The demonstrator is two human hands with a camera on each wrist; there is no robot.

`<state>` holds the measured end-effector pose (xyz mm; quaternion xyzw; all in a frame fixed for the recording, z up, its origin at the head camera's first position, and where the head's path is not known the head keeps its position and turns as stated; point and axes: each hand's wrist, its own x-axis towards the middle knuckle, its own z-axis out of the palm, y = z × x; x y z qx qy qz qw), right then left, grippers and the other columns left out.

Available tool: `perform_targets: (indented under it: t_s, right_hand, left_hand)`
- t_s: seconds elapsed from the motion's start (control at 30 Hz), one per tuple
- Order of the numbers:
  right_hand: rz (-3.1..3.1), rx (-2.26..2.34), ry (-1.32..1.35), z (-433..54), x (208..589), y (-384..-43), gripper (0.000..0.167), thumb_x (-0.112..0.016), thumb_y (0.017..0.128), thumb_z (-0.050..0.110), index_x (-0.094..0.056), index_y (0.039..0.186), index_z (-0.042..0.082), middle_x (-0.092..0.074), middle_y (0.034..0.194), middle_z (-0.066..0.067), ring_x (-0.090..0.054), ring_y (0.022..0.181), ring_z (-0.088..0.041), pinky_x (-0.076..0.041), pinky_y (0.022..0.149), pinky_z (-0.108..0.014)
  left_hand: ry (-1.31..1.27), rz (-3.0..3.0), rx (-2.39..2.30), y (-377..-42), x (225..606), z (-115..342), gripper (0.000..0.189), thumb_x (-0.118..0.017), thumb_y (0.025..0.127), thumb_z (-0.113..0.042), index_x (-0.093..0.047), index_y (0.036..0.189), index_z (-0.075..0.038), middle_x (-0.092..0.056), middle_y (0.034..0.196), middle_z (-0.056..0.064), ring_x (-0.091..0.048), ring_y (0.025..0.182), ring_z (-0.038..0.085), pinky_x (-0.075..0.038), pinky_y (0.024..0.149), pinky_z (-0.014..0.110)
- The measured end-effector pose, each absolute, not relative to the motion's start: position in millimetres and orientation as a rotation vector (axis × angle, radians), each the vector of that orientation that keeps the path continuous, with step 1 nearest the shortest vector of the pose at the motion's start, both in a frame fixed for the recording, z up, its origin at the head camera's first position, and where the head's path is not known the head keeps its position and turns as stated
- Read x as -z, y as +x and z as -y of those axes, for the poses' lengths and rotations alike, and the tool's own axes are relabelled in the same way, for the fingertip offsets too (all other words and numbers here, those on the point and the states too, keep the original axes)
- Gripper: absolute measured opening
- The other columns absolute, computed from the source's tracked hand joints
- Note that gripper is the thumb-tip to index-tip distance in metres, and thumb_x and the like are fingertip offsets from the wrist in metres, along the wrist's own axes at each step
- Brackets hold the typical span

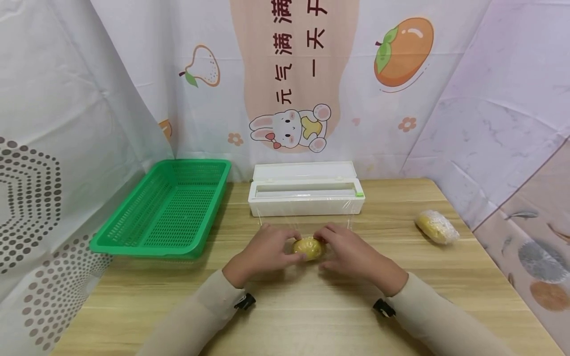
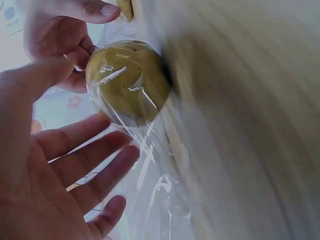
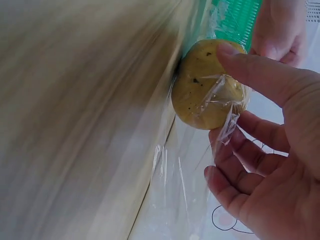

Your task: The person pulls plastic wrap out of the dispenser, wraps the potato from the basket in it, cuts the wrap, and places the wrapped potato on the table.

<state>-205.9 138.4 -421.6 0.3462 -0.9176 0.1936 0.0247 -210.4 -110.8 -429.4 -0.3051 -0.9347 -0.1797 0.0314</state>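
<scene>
Just in front of the white film dispenser [image 1: 307,207], the potato [image 1: 307,248] sits between your hands, with clear film [image 2: 150,150] drawn over its skin; whether it rests fully on the table [image 1: 289,326] is hard to tell. Your left hand [image 1: 269,247] has its fingers spread and nearly straight, their tips at the film. Your right hand [image 1: 352,249] has loosely bent fingers against the film, with the thumb apart from them.

You seem to be at the wrapping step, with the film apparently running back to the dispenser. The next move likely calls for folding the loose film snugly round the potato, then freeing it from the roll.

To the dispenser's right and nearer you lies a wrapped potato [image 1: 437,227]; to its left stands a green basket [image 1: 147,249].

Your right wrist view gives you dark specks on the potato's skin, and the left wrist view the film's creases trailing off it; neither reads clearly from your head. Only the head view shows you the dispenser's raised lid [image 1: 305,171].
</scene>
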Motion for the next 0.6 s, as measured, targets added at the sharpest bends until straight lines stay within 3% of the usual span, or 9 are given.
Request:
perform_targets:
  t_s: [0.1,0.2,0.37,0.6]
  right_hand:
    - [2.854,-0.598,1.043,-135.7,423.1,-207.9,0.065,-0.097,0.07,0.027,-0.065,0.125,0.012,-0.061,0.117,0.001,-0.061,0.103,-0.016,-0.057,0.092,-0.038]
    - [2.862,-0.62,1.023,-134.0,424.7,-210.9,0.067,-0.098,0.068,0.025,-0.065,0.125,0.01,-0.061,0.115,0.0,-0.061,0.101,-0.016,-0.057,0.09,-0.038]
    - [2.88,-0.72,0.985,-132.2,427.2,-216.8,0.057,-0.095,0.07,0.017,-0.068,0.12,0.009,-0.062,0.111,0.001,-0.065,0.099,-0.016,-0.059,0.088,-0.035]
    - [2.924,-0.859,1.0,-136.2,429.7,-228.9,0.046,-0.089,0.08,0.018,-0.069,0.121,0.012,-0.064,0.111,0.004,-0.065,0.101,-0.012,-0.058,0.089,-0.032]
  left_hand:
    - [-0.921,2.892,0.445,-209.2,427.8,109.9,0.059,-0.085,0.076,-0.061,-0.073,0.117,-0.021,-0.07,0.121,-0.008,-0.062,0.116,0.015,-0.044,0.103,0.045]
    - [-0.901,2.901,0.43,-209.7,427.4,109.0,0.06,-0.091,0.071,-0.052,-0.074,0.119,-0.02,-0.065,0.121,-0.007,-0.059,0.117,0.014,-0.042,0.107,0.044]
    - [-0.909,2.894,0.497,-211.8,427.1,108.8,0.044,-0.089,0.079,-0.039,-0.077,0.116,-0.019,-0.068,0.112,-0.008,-0.062,0.106,0.012,-0.046,0.099,0.04]
    - [-0.949,2.907,0.617,-216.3,425.8,110.2,0.036,-0.082,0.088,-0.033,-0.076,0.12,-0.016,-0.073,0.115,-0.005,-0.067,0.107,0.013,-0.049,0.098,0.041]
